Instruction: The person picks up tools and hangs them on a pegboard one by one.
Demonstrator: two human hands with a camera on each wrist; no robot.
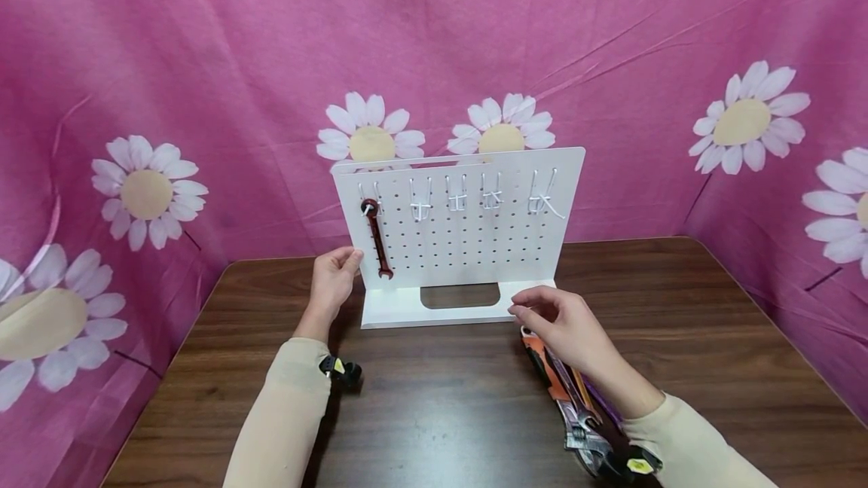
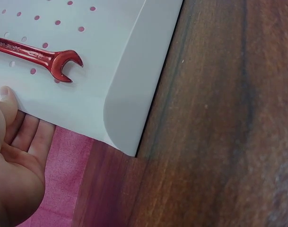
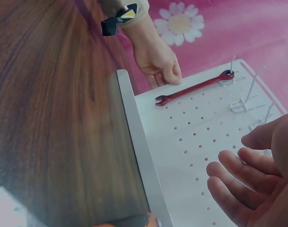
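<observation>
A white pegboard (image 1: 468,243) stands upright on its base. My left hand (image 1: 331,281) pinches its left edge, with the thumb (image 2: 8,101) on the front and the other fingers behind. A red combination wrench (image 1: 378,241) hangs by its ring end from the leftmost hook, its open end pointing down. Held before the board's lower right corner, my right hand (image 1: 566,326) has loosely bent fingers and nothing between them. Below that hand, several tools lie in a bunch, among them an adjustable wrench (image 1: 542,360) with an orange and black handle; the hand and wrist partly hide them.
Several white wire hooks (image 1: 421,207) line the upper part of the pegboard to the right of the red wrench. The board's base (image 1: 400,315) has an oblong cut-out. A brown wooden table (image 1: 420,398) lies beneath, with a pink flowered cloth (image 1: 434,44) behind it.
</observation>
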